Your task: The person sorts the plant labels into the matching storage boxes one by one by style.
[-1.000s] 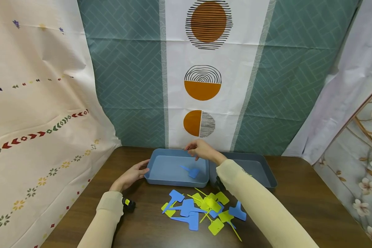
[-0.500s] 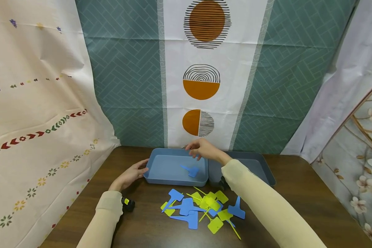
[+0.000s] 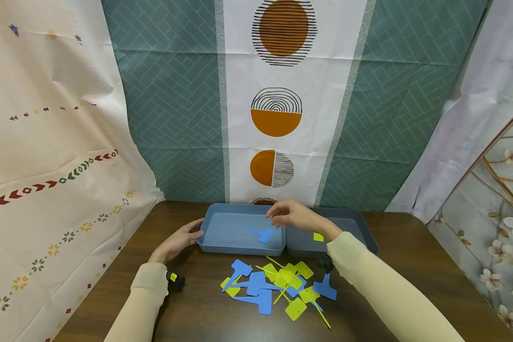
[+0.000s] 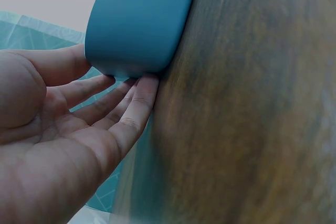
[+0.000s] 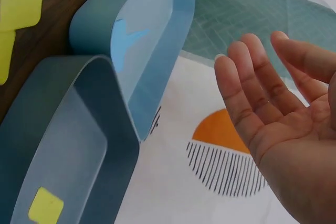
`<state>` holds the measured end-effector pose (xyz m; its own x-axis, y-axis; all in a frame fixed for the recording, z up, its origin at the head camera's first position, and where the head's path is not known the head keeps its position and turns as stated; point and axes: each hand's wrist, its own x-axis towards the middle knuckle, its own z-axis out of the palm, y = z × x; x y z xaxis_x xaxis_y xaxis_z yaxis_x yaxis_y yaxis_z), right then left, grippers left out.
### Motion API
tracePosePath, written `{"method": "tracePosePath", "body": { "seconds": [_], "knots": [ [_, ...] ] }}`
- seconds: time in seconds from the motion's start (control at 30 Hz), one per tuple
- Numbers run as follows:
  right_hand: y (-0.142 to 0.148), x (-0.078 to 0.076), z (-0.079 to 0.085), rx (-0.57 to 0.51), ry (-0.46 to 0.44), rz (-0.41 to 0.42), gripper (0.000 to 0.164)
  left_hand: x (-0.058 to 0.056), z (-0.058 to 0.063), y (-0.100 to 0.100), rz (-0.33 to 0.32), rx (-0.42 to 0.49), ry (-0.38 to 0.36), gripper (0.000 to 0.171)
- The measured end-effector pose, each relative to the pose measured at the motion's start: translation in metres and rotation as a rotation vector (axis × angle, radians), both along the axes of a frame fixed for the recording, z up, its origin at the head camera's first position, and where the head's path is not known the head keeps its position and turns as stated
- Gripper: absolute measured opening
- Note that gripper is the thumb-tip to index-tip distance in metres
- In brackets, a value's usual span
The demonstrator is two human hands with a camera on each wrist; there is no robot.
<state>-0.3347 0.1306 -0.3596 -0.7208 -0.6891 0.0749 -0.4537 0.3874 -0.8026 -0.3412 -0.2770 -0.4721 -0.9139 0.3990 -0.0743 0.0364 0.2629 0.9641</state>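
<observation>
My left hand (image 3: 177,242) rests its fingertips against the left end of a light blue tray (image 3: 239,251); in the left wrist view, the thumb and fairly straight fingers (image 4: 137,109) touch the tray's rounded end (image 4: 139,24). My right hand (image 3: 297,216), with loose fingers and nothing between them, is above the place where the two trays meet. A blue T-shaped plant label (image 3: 264,235) lies in the light blue tray. In the darker grey-blue tray (image 3: 301,248) beside it is a yellow plant label (image 3: 318,236), partly hidden by the right arm.
In front of the trays, a loose pile of yellow plant labels (image 3: 296,308) and blue plant labels (image 3: 261,301) overlaps on the brown wooden table (image 3: 205,318). A patterned cloth (image 3: 184,118) hangs just behind the table.
My right hand has shifted right and slightly down, uncovering the yellow plant label in the darker tray. The left hand stays at the light blue tray's end.
</observation>
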Motion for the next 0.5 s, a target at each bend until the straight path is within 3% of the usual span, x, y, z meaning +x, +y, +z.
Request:
{"method": "tracePosePath", "body": {
  "seconds": [0.5],
  "knots": [
    [0.044,0.038,-0.012,0.087,0.101,0.002,0.022,0.000,0.000,0.002,-0.008,-0.003,0.008,0.060]
  ]
}}
